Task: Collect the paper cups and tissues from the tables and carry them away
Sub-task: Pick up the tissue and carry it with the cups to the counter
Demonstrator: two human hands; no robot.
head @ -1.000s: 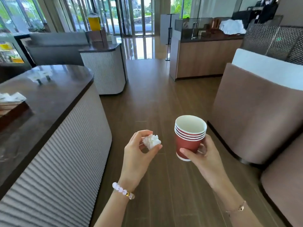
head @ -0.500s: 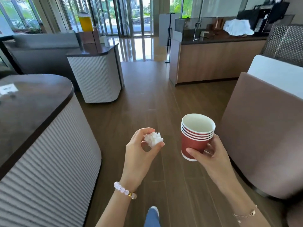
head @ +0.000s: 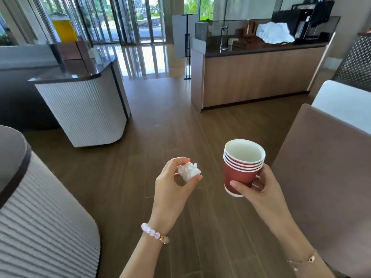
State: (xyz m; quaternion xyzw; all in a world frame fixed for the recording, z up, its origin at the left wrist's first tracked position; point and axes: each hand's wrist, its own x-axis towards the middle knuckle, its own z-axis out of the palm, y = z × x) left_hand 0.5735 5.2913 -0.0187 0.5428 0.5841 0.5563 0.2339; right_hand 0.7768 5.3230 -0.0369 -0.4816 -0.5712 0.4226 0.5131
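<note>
My left hand (head: 172, 189) pinches a crumpled white tissue ball (head: 189, 171) between thumb and fingertips, held out over the wooden floor. My right hand (head: 259, 189) grips a stack of several nested red paper cups (head: 241, 167) with white rims, upright, thumb on the near side. The top cup looks empty inside. The two hands are level and a short gap apart.
A ribbed white counter (head: 40, 217) with a dark top curves close on my left. Another ribbed counter (head: 84, 109) stands ahead left, a wooden bar counter (head: 257, 77) ahead right, and a brown sofa back (head: 325, 177) close on my right. A wooden floor aisle (head: 160, 121) runs between them.
I have walked forward along the aisle. The left counter has slid back and out of view, the far counters have come closer. Both hands keep their grips.
</note>
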